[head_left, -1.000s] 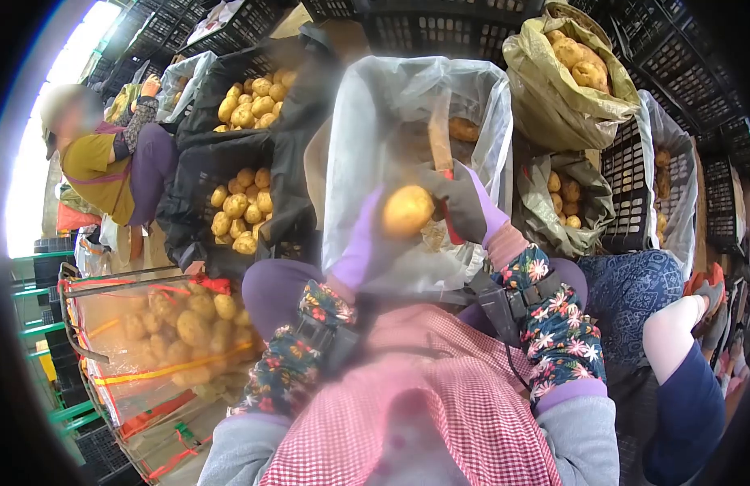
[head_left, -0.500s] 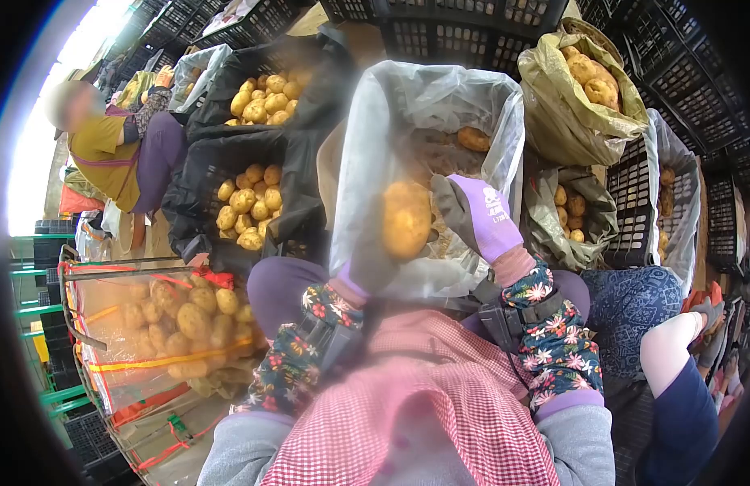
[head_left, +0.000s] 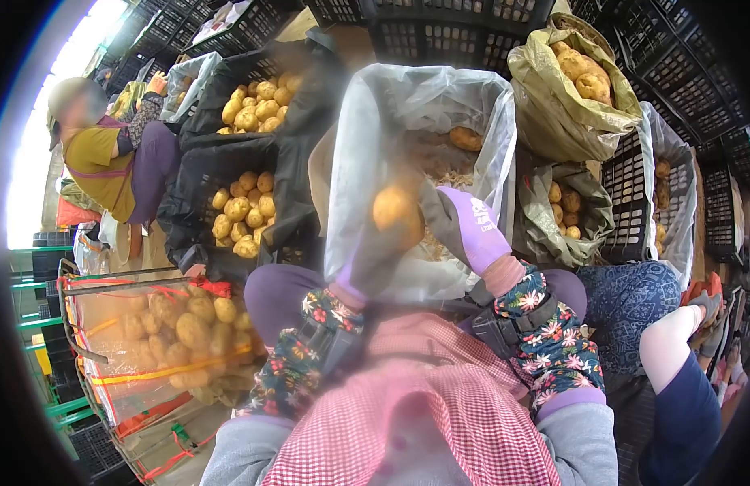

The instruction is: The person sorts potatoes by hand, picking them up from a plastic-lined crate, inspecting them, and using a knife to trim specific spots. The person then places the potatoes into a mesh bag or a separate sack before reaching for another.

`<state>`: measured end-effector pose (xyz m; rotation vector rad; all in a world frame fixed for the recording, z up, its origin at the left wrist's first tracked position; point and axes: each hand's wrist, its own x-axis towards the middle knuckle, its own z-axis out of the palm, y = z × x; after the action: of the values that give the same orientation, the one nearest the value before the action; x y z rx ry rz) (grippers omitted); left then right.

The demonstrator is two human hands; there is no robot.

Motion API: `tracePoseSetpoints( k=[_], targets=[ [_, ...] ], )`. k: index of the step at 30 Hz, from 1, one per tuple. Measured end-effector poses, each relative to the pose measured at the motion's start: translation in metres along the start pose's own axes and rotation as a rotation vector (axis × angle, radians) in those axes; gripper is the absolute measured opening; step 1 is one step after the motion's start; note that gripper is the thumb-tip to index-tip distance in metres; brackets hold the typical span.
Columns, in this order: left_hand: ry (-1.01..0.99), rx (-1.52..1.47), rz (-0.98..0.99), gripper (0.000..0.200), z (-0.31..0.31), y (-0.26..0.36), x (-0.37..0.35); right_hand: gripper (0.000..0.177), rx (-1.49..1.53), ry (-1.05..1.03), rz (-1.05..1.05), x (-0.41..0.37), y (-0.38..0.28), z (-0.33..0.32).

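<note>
My left hand (head_left: 376,257), in a purple and dark-grey glove, is closed around a yellow-brown potato (head_left: 395,209) over a crate with a clear plastic liner (head_left: 350,162). A smeared patch of the view blurs the potato and the left fingers. My right hand (head_left: 465,225), gloved alike, has its fingers stretched out towards the potato, with the fingertips right at its right edge. Its thumb is hidden. Inside the lined crate a single potato (head_left: 465,138) lies near the far right, above pale debris on the bottom (head_left: 452,180).
Black-lined crates (head_left: 174,206) hold potatoes on my left, beside a clear bag of potatoes (head_left: 192,330). An olive sack (head_left: 545,105) and a smaller sack (head_left: 530,215) stand right. A person (head_left: 107,158) sits far left; another person's leg (head_left: 666,348) is close on my right.
My hands and the potato have shifted slightly left in view. The right fingertips have come closer to the potato, closing the gap seen before. The left hand keeps its hold.
</note>
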<state>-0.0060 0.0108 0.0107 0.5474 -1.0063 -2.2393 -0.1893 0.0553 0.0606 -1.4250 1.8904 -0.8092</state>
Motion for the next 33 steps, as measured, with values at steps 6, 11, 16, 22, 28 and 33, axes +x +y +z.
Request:
tracePoseSetpoints(
  k=[6, 11, 16, 22, 28, 33],
  targets=[
    [0.001, 0.037, -0.047, 0.067, 0.028, 0.021, 0.004, 0.044, -0.090, 0.068, -0.211, -0.003, 0.006, 0.006],
    [0.044, 0.012, -0.068, 0.064, 0.017, 0.011, 0.002, 0.042, -0.118, 0.066, -0.127, 0.005, 0.013, 0.003],
    [0.061, -0.006, -0.073, 0.059, 0.013, 0.005, -0.001, 0.034, -0.174, 0.134, -0.179, 0.009, 0.015, 0.004],
    [0.160, -0.278, -0.182, 0.055, 0.014, 0.010, -0.003, 0.025, -0.269, 0.097, -0.204, 0.009, 0.015, -0.001],
    [0.168, -0.363, -0.241, 0.061, 0.014, 0.011, 0.000, 0.018, -0.331, 0.109, -0.213, 0.011, 0.013, 0.002],
    [0.225, -0.052, -0.124, 0.062, 0.010, -0.003, 0.000, 0.014, -0.261, 0.108, -0.262, 0.004, 0.017, 0.010]
  ],
)
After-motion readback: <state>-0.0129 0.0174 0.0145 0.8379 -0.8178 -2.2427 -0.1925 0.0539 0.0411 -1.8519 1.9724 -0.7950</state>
